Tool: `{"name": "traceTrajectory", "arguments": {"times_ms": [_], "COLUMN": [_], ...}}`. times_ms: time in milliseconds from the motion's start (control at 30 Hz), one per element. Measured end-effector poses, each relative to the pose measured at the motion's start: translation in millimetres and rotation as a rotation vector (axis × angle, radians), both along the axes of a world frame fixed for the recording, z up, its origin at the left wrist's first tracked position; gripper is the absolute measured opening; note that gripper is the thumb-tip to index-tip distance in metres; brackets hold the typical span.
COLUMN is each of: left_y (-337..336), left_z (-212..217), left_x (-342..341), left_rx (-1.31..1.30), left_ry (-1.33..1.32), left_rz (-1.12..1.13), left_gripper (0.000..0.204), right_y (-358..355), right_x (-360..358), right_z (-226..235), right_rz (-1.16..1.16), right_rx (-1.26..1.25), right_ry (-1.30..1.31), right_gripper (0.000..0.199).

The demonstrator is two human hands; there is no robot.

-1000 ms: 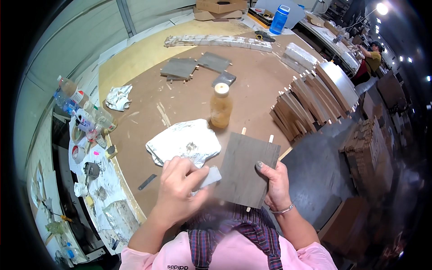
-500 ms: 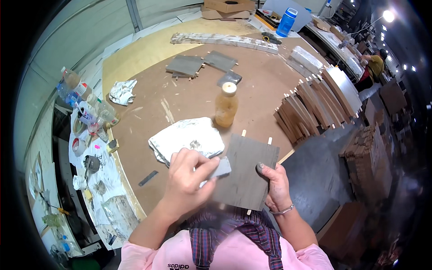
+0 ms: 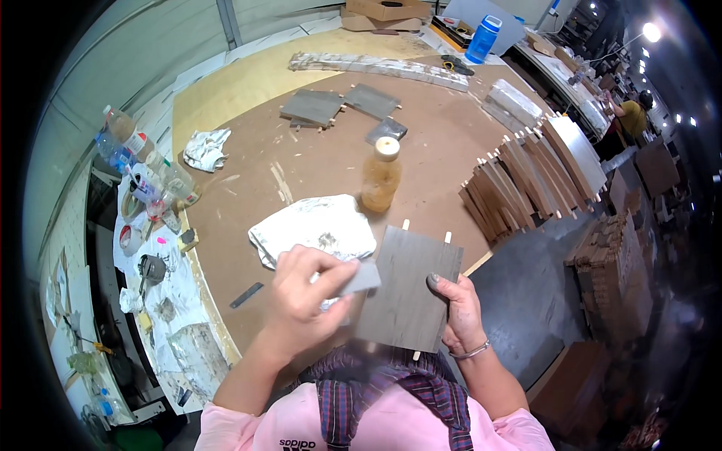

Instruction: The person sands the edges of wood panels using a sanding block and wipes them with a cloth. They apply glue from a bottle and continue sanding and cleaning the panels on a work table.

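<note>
My right hand [image 3: 462, 307] grips the right edge of a grey wood-grain panel [image 3: 406, 297], thumb on its face. Pale dowels stick out of the panel's top and bottom edges. Between the fingers and thumb of my left hand [image 3: 304, 295] is a small flat grey sanding pad [image 3: 359, 278], held at the panel's left edge; I cannot tell whether it touches. A folded white cloth [image 3: 312, 229] lies just beyond my left hand. Behind the panel stands a bottle of amber liquid [image 3: 380, 177] with a white cap. My left hand is slightly blurred.
Several grey panels [image 3: 312, 107] lie farther back on the brown table [image 3: 248, 195]. A row of doweled boards [image 3: 519, 184] stands at the right edge. Bottles [image 3: 139, 143] and tape crowd the left side, near a dark metal strip [image 3: 246, 295]. A person [image 3: 633, 116] works far right.
My left hand has shifted slightly left with the sanding pad, off the panel's lower left area. The panel in my right hand has barely moved.
</note>
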State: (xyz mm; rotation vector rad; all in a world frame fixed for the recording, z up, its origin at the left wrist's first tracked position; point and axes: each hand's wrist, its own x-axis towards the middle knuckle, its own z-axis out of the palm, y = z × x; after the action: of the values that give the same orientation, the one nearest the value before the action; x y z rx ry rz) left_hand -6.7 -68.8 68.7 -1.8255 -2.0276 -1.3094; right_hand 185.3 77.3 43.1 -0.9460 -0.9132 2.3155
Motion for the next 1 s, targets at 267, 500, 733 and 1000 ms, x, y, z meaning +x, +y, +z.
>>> {"name": "traceTrajectory", "arguments": {"times_ms": [267, 500, 733, 1000], "left_y": [-28.5, -137.6, -153.5, -84.8], "left_z": [-52.0, -149.2, -180.8, -120.7], "left_x": [-34.0, -156.0, -180.9, -117.9], "left_rx": [0.009, -0.057, -0.227, -0.293], "left_ry": [-1.101, -1.152, -0.744, -0.241], "left_rz": [0.107, 0.777, 1.009, 0.764], "left_gripper": [0.029, 0.017, 0.017, 0.034], "right_y": [3.9, 12.6, 8.8, 13.2], "right_x": [6.0, 16.0, 2.9, 6.7], "right_z": [-10.2, -25.4, -23.0, -22.7], "right_rz": [-0.077, -0.083, -0.03, -0.092], "right_rx": [0.077, 0.099, 0.112, 0.122], "right_ry": [-0.068, -0.076, -0.057, -0.095], "right_gripper": [0.037, 0.04, 0.037, 0.032]}}
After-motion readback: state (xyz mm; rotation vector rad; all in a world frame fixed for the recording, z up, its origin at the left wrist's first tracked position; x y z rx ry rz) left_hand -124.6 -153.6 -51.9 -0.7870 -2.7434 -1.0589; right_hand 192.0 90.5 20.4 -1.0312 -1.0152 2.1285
